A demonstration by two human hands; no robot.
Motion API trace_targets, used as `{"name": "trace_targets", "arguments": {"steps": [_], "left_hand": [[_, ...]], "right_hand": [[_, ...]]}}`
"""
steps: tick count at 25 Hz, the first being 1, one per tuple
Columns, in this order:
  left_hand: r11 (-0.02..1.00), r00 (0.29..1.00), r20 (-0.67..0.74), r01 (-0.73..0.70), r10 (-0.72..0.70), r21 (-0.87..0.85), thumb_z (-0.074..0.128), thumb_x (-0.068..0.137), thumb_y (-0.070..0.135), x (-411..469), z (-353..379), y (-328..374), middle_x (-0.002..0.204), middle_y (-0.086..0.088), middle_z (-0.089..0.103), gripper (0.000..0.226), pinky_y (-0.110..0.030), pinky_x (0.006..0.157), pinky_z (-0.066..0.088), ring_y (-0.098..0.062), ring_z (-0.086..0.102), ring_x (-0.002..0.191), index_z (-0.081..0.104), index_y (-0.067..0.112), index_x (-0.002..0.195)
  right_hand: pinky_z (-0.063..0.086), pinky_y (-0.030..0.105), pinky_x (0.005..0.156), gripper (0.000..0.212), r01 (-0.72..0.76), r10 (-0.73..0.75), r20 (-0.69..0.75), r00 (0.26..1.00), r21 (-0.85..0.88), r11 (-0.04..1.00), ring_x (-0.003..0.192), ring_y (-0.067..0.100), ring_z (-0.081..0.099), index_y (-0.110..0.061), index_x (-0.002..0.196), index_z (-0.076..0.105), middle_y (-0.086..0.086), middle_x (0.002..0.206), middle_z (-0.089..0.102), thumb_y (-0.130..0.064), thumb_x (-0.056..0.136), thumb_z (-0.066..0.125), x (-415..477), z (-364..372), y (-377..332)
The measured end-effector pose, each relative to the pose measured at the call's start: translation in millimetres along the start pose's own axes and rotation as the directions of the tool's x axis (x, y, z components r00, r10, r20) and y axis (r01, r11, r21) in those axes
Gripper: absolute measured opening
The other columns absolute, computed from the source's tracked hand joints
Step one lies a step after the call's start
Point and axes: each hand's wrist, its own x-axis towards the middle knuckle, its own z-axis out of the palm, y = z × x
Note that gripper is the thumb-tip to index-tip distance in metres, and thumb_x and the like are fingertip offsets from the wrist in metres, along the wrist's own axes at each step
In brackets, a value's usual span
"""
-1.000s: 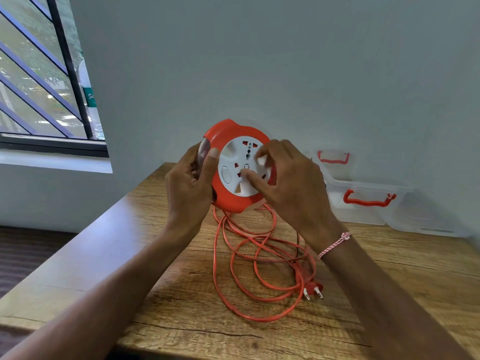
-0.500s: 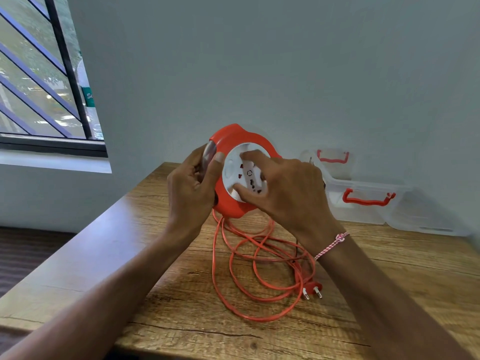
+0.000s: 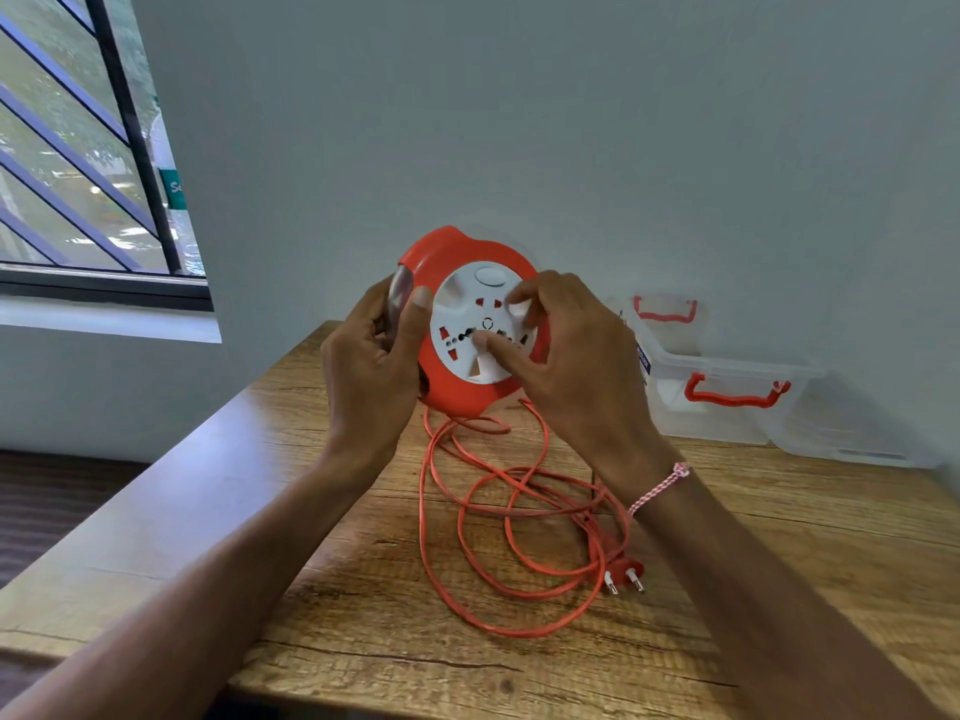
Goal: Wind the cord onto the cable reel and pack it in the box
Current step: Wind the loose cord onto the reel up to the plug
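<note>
The left hand (image 3: 371, 356) clasps the rim of the orange cable reel (image 3: 470, 324), held upright above the wooden table (image 3: 332, 605); the right hand (image 3: 576, 356) presses curled fingertips on its white face. Below the reel the cord (image 3: 498, 511) lies in loose loops with its plug (image 3: 626, 571). Right of the reel, a clear box (image 3: 727, 402) stands against the grey wall (image 3: 571, 122).

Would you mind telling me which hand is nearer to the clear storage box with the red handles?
Right. The right hand works the reel's white dial, on the side toward the box; the left hand grips the reel's far edge, with the reel between it and the box.
</note>
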Motion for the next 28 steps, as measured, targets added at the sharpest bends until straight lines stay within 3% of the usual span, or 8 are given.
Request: {"name": "trace_targets", "arguments": {"steps": [5, 11, 14, 17, 20, 22, 25, 28], "left_hand": [[0.999, 0.999, 0.003, 0.039, -0.039, -0.02, 0.057, 0.107, 0.044, 1.4, -1.6, -0.7, 0.08, -0.015, 0.072, 0.03, -0.057, 0.058, 0.058, -0.034, 0.072, 0.071, 0.071, 0.017, 0.105], [1.0, 0.998, 0.059, -0.006, 0.007, -0.022, 0.056, 0.101, 0.058, -3.0, 1.3, -1.7, 0.084, -0.012, 0.074, 0.035, -0.058, 0.061, 0.061, -0.031, 0.075, 0.074, 0.07, 0.028, 0.111], [0.999, 0.998, 0.047, -0.032, 0.031, 0.02, 0.053, 0.099, 0.069, -4.3, 2.9, -4.1, 0.079, -0.02, 0.068, 0.052, -0.055, 0.06, 0.057, -0.039, 0.067, 0.07, 0.073, 0.023, 0.113], [0.993, 0.994, 0.051, -0.1, 0.097, 0.06, 0.05, 0.1, 0.069, -8.6, 5.1, 0.2, 0.076, -0.017, 0.069, 0.05, -0.051, 0.057, 0.056, -0.032, 0.067, 0.066, 0.071, 0.026, 0.113], [0.991, 0.99, 0.057, -0.131, 0.129, 0.039, 0.053, 0.101, 0.065, -11.4, 6.4, 4.0, 0.084, -0.018, 0.073, 0.037, -0.055, 0.06, 0.06, -0.034, 0.073, 0.073, 0.066, 0.038, 0.121], [0.989, 0.99, 0.042, -0.136, 0.133, 0.055, 0.054, 0.102, 0.064, -10.4, 5.9, 2.8, 0.085, -0.017, 0.074, 0.032, -0.056, 0.061, 0.06, -0.033, 0.074, 0.074, 0.065, 0.041, 0.121], [0.993, 0.994, 0.013, -0.11, 0.11, 0.043, 0.055, 0.101, 0.062, -7.1, 3.3, 4.6, 0.088, -0.02, 0.074, 0.017, -0.058, 0.06, 0.061, -0.035, 0.074, 0.075, 0.064, 0.051, 0.111], [0.997, 0.997, -0.031, -0.072, 0.073, 0.03, 0.054, 0.1, 0.066, -2.3, -0.4, 2.7, 0.086, -0.025, 0.07, 0.016, -0.061, 0.059, 0.059, -0.043, 0.07, 0.074, 0.062, 0.053, 0.102]], "right_hand": [[0.058, 0.034, 0.059, 0.056, 0.341, -0.265, 0.276, 0.924, -0.279, 0.898, 0.073, 0.022, 0.071, -0.039, 0.149, 0.044, -0.003, 0.132, 0.061, -0.055, 0.098, 0.062, 4.0, -5.0, 12.5], [0.042, 0.025, 0.054, 0.059, 0.396, -0.363, 0.159, 0.918, -0.414, 0.82, 0.066, 0.025, 0.07, -0.036, 0.148, 0.054, 0.001, 0.101, 0.074, -0.055, 0.093, 0.068, 0.5, -4.8, 9.7], [0.057, 0.031, 0.058, 0.063, 0.255, -0.244, 0.076, 0.967, -0.34, 0.905, 0.069, 0.024, 0.073, -0.031, 0.137, 0.062, 0.0, 0.088, 0.078, -0.069, 0.087, 0.065, -2.5, -1.3, 4.6], [0.059, 0.029, 0.056, 0.062, -0.057, 0.055, -0.021, 0.998, -0.071, 0.996, 0.064, 0.015, 0.073, -0.023, 0.116, 0.064, -0.001, 0.081, 0.077, -0.074, 0.082, 0.067, -3.6, 5.4, -5.8], [0.048, 0.025, 0.041, 0.053, -0.506, 0.492, 0.153, 0.857, 0.432, 0.747, 0.05, 0.015, 0.071, -0.016, 0.105, 0.057, 0.003, 0.071, 0.076, -0.062, 0.085, 0.075, -2.1, 7.5, -16.0], [0.046, 0.025, 0.046, 0.052, -0.586, 0.556, 0.228, 0.799, 0.499, 0.638, 0.055, 0.016, 0.071, -0.016, 0.103, 0.059, 0.003, 0.07, 0.076, -0.062, 0.084, 0.075, -1.4, 6.8, -18.7], [0.043, 0.016, 0.057, 0.049, -0.292, 0.294, 0.0, 0.956, 0.127, 0.948, 0.066, 0.005, 0.063, -0.021, 0.101, 0.063, -0.008, 0.08, 0.069, -0.067, 0.086, 0.069, -2.1, 3.0, -11.0], [0.056, 0.027, 0.062, 0.051, 0.128, -0.124, 0.038, 0.992, -0.125, 0.984, 0.077, 0.014, 0.068, -0.024, 0.125, 0.059, -0.003, 0.114, 0.069, -0.063, 0.092, 0.065, -0.6, -3.2, -1.9]]}}
